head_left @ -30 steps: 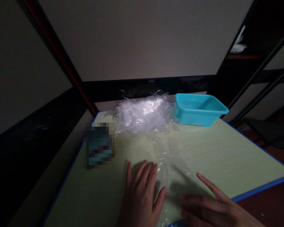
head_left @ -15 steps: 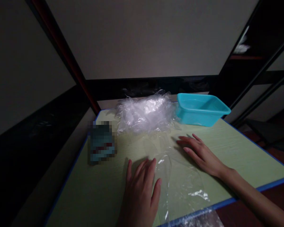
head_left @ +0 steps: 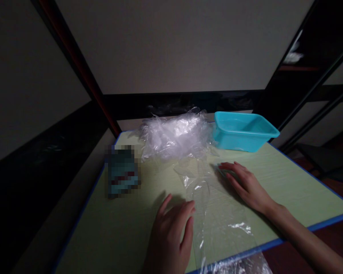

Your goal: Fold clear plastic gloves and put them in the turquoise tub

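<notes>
A thin, clear plastic sheet (head_left: 217,213), perhaps a glove or bag, lies spread on the table and reaches over its front edge. At the sheet's left side is my left hand (head_left: 173,230); its fingers are bent, the thumb stands apart from the forefinger, and nothing shows between them. My right hand (head_left: 247,186) is at the upper right part of the sheet, fingers closed together, with a lifted bit of film at the fingertips. Behind both hands sits a crumpled heap of clear plastic (head_left: 177,137).
A turquoise plastic basin (head_left: 237,140) stands at the back right. To the left lies a blurred-out dark greenish item (head_left: 122,171). The pale green table (head_left: 103,232) has blue edging, and cabinet panels (head_left: 174,45) rise behind it.
My left hand has drawn its fingers in and shifted slightly down and right. My right fingers have closed at the film, whose upper part has wrinkled and lifted a little.
</notes>
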Action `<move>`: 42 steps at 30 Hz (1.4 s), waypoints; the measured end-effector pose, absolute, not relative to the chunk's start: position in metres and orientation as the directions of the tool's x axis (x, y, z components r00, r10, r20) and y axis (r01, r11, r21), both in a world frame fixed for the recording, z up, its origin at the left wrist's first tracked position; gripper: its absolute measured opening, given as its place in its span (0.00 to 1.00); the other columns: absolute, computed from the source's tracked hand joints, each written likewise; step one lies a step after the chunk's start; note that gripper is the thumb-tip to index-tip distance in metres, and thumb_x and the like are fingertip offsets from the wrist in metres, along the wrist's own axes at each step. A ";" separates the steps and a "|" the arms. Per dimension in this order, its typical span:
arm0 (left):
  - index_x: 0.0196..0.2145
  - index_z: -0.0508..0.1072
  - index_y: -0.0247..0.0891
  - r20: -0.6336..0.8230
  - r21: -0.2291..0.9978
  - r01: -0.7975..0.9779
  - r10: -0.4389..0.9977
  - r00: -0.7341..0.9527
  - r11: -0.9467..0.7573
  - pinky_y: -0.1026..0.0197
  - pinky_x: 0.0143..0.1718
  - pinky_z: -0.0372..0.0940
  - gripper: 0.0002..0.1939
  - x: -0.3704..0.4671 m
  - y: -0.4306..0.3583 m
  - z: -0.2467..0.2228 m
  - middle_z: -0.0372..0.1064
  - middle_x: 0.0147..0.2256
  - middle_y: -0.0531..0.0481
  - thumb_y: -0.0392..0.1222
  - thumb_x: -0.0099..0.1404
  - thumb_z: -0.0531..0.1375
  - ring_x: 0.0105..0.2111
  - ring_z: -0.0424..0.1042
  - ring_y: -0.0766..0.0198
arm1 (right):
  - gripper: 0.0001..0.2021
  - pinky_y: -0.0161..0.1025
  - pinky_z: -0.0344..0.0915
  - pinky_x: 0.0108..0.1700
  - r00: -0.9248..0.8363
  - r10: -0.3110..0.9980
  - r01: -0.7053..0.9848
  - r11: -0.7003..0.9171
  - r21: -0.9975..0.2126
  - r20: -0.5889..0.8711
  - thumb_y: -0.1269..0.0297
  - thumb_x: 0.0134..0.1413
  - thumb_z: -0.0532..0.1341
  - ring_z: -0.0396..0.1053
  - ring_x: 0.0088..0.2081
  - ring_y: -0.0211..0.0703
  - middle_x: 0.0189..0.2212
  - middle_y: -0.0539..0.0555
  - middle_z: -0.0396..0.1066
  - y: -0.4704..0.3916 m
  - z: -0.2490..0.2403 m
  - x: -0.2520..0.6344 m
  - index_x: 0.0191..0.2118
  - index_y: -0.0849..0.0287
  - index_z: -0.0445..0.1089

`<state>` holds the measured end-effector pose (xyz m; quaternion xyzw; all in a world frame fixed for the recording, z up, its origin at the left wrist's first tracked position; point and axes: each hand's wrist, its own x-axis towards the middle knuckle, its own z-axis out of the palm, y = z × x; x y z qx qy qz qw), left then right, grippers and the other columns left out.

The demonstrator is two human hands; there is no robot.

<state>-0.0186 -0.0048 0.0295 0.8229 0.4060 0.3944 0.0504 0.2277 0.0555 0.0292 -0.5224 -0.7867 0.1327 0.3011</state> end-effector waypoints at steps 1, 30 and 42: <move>0.45 0.64 0.39 0.603 0.417 0.597 0.700 0.382 -0.685 0.48 0.49 0.65 0.16 -0.018 -0.007 0.031 0.75 0.34 0.51 0.27 0.61 0.50 0.36 0.74 0.62 | 0.14 0.53 0.57 0.53 -0.250 0.911 0.720 0.402 -0.566 0.328 0.62 0.60 0.49 0.67 0.47 0.50 0.46 0.59 0.70 0.054 0.031 0.228 0.49 0.58 0.64; 0.33 0.77 0.36 -0.129 0.973 -0.117 0.887 0.443 0.200 0.59 0.46 0.61 0.15 -0.029 0.024 0.063 0.75 0.37 0.47 0.46 0.63 0.53 0.41 0.72 0.59 | 0.16 0.39 0.66 0.40 -0.447 0.893 -0.107 0.013 -0.994 0.060 0.53 0.58 0.54 0.71 0.34 0.41 0.30 0.56 0.73 0.038 0.048 0.214 0.33 0.61 0.70; 0.36 0.76 0.29 -0.156 0.911 -0.126 0.612 0.775 0.392 0.51 0.52 0.56 0.30 -0.001 0.066 0.041 0.73 0.41 0.37 0.60 0.63 0.47 0.45 0.70 0.52 | 0.24 0.44 0.66 0.39 -0.528 0.847 -0.163 -0.033 -0.986 0.059 0.46 0.58 0.50 0.64 0.20 0.37 0.13 0.49 0.65 0.046 0.032 0.211 0.22 0.60 0.66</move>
